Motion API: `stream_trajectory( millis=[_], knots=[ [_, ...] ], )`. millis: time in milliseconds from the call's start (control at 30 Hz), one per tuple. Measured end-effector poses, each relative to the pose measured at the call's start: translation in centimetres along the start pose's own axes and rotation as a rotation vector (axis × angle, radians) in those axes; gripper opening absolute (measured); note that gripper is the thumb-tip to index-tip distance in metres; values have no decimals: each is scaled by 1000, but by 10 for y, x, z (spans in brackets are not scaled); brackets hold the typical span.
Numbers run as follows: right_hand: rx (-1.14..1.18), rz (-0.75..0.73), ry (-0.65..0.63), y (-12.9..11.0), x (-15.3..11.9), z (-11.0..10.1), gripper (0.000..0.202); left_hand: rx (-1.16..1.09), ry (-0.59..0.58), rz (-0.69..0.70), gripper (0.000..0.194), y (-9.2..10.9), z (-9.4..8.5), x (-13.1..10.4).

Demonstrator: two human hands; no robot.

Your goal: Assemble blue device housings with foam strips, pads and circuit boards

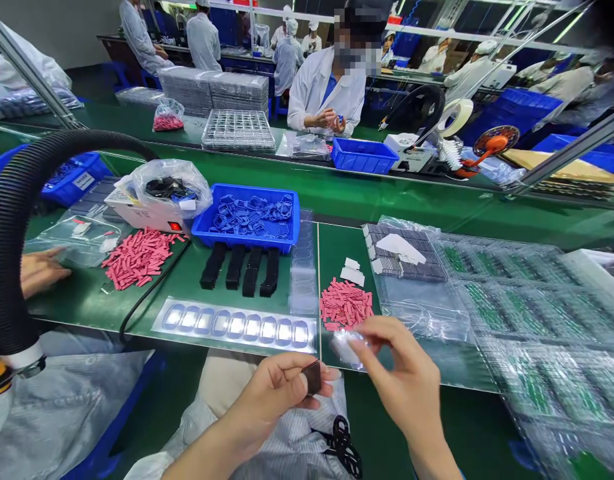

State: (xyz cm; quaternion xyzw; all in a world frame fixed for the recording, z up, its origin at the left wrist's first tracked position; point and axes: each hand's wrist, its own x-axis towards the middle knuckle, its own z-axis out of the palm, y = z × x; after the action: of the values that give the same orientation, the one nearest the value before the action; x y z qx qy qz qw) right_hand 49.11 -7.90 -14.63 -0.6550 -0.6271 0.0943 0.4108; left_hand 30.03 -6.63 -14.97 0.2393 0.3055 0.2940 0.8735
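My left hand (pixel 281 390) grips a small dark rectangular plate (pixel 311 378) between thumb and fingers, above my lap. To its right, my right hand (pixel 399 370) is over the bench edge, thumb and index finger brought close together at a shiny piece of clear plastic film (pixel 349 350). The film is blurred, so its exact shape does not show. Just beyond it lies a pile of pink strips (pixel 345 303), with small white pieces (pixel 353 272) behind. A sheet of clear oval-framed films (pixel 237 325) lies to the left.
A blue bin (pixel 247 243) holds blue frames, with black stacks (pixel 244 270) before it. Trays with green boards (pixel 487 300) fill the right side. At left are a black hose (pixel 17 220), another pink pile (pixel 139 259) and another person's hand (pixel 44 272). A co-worker (pixel 327 93) sits opposite.
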Motion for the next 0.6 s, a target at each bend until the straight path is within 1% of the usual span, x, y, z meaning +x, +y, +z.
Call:
stream_trajectory(
  millis=[33,67,133,167,233,333,467,600],
  knots=[
    [152,-103,-52,-14,-3,-5,9,-3,3,16,44,0,2,1],
    [242,-165,-84,-27,-6,-9,3,-5,3,35,44,-1,3,1],
    [339,-226,-128,-43,-8,-12,13,11,4,64,41,-3,5,2],
    [346,-225,-132,-47,-8,-13,15,26,5,76,40,-4,6,1],
    [346,-207,-123,-49,-8,-13,15,58,-8,99,39,-2,9,-1],
    [346,-199,-108,-44,-7,-13,17,79,-48,131,38,3,15,-5],
    [345,-227,-96,-41,-9,-14,20,80,-50,123,34,6,20,-8],
    [336,-254,-77,-40,-11,-15,23,68,-60,110,32,4,20,-9]
  ],
)
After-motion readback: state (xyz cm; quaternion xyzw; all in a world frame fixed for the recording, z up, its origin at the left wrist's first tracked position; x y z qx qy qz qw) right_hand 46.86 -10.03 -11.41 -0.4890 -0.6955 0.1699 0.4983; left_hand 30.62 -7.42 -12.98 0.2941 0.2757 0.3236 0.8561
